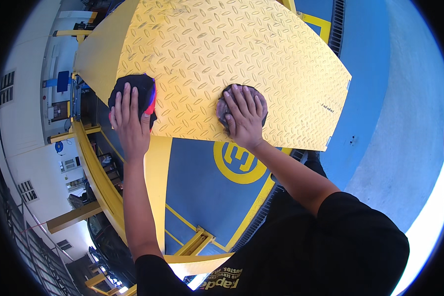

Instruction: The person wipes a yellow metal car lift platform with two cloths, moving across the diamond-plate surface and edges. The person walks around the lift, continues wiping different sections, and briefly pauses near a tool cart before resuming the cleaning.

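A yellow tread-plate panel [197, 54] with raised oval bumps spreads out in front of me, its surface scuffed with dark marks. My left hand [129, 123] lies flat on a bunched black cloth [144, 88] with red and purple at one side, at the panel's left edge. Farther right, near the panel's front edge, my right hand [244, 116] presses a round, dark grey-brown cloth [262, 101] onto the plate. Its fingers are stretched out and slightly spread. Both palms hide the middle of the cloths beneath them.
Below the panel is a blue floor [192, 172] with a yellow ring marking [222, 166]. A dark drain grating [254, 224] runs alongside. To the left stand a long yellow beam [96, 172], a dark car [108, 241] and a white wall [27, 143].
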A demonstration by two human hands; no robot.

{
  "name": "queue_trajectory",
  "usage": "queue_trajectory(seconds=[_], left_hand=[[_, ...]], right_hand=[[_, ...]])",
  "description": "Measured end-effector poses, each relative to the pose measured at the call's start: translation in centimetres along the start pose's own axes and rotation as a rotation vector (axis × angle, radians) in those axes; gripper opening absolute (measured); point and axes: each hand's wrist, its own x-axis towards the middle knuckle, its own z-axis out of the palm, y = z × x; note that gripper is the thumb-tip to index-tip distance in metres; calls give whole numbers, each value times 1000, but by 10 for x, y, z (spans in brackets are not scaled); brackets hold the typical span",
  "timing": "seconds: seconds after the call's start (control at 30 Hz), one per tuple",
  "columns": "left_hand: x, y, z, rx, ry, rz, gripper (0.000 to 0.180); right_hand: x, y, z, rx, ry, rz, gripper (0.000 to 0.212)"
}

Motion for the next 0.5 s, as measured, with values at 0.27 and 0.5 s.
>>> queue_trajectory(seconds=[0.27, 0.5], left_hand=[[13, -17, 2, 0, 68, 236, 62], [23, -17, 4, 8, 92, 329, 60]], right_hand=[[-107, 213, -13, -135, 300, 641, 58], [-191, 375, -6, -273, 291, 1066, 64]])
